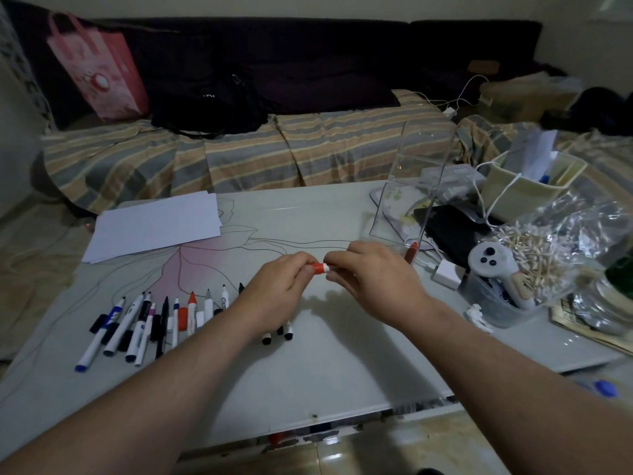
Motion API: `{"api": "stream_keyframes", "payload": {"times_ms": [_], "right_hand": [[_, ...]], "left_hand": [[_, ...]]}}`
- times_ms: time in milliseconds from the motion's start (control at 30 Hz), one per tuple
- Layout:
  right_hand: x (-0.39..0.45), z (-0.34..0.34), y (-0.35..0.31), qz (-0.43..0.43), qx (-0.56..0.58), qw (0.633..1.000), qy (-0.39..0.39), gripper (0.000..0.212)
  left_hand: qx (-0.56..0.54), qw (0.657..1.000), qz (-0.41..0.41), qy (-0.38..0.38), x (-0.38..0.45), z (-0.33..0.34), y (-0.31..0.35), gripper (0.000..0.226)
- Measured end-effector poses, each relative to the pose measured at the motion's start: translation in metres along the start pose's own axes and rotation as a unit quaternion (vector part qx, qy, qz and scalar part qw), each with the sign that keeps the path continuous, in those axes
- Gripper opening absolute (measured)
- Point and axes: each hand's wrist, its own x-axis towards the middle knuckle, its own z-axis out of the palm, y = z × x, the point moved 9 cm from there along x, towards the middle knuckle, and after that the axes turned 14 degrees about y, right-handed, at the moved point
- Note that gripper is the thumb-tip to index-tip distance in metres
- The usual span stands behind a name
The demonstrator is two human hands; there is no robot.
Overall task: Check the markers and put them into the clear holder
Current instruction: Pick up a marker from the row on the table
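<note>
From the head camera, both hands meet above the smooth, glossy pale-grey counter (342,365) printed with a thin-lined pink flower. The left hand (279,286) and the right hand (373,282) each pinch one end of a slim red-and-white plastic marker (320,268), held level between them, clear of the surface. Left of the hands, about a dozen cylindrical markers with blue, black, red and purple caps (150,320) lie in a loose row, some touching; the exact count is hard to tell. Behind the right hand stands the tall clear rigid plastic holder (416,173), with one red marker (411,252) leaning at its base. A flat stack of white paper sheets (154,226) rests at far left.
</note>
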Motion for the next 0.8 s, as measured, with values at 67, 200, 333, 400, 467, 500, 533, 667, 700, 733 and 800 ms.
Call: {"api": "stream_keyframes", "payload": {"times_ms": [67,200,333,400,467,500,533,667,700,733,800], "right_hand": [[-0.001,-0.001,0.000,0.011,0.017,1.000,0.004,0.023],[-0.002,-0.002,-0.006,0.020,0.016,0.999,0.020,0.031],[-0.003,0.002,-0.009,0.062,0.068,0.996,0.016,0.021],[-0.005,0.006,-0.007,0.079,0.086,0.993,-0.003,0.018],[-0.007,0.010,-0.006,0.096,0.104,0.990,-0.026,0.016],[-0.008,0.014,-0.008,0.096,0.108,0.988,-0.052,0.016],[-0.010,0.020,-0.012,0.088,0.101,0.987,-0.084,0.018],[-0.011,0.022,-0.010,0.078,0.084,0.981,-0.154,0.021],[-0.009,0.019,-0.003,0.101,0.119,0.976,-0.155,0.017],[-0.007,0.014,0.005,0.134,0.155,0.968,-0.147,0.012],[-0.003,0.000,0.027,0.224,0.216,0.946,-0.088,0.010]], "left_hand": [[0.017,0.999,0.020,-0.017,-0.001,0.000,0.009,0.028],[0.048,0.998,0.030,-0.008,0.000,-0.005,0.018,0.029],[0.063,0.998,0.024,0.000,0.003,-0.009,0.021,0.023],[0.070,0.997,0.029,-0.013,0.001,-0.007,0.021,0.023],[0.068,0.997,0.030,-0.015,-0.002,-0.006,0.021,0.023],[0.068,0.997,0.031,-0.009,-0.002,-0.005,0.021,0.023],[0.074,0.997,0.032,-0.001,-0.002,-0.005,0.022,0.024],[0.055,0.998,0.026,0.029,0.001,-0.005,0.034,0.020],[0.000,0.999,-0.006,0.043,0.002,-0.007,0.035,0.010],[-0.055,0.995,-0.039,0.067,0.004,-0.011,0.035,0.010],[-0.126,0.983,-0.066,0.117,0.007,-0.017,0.038,0.024]]}}
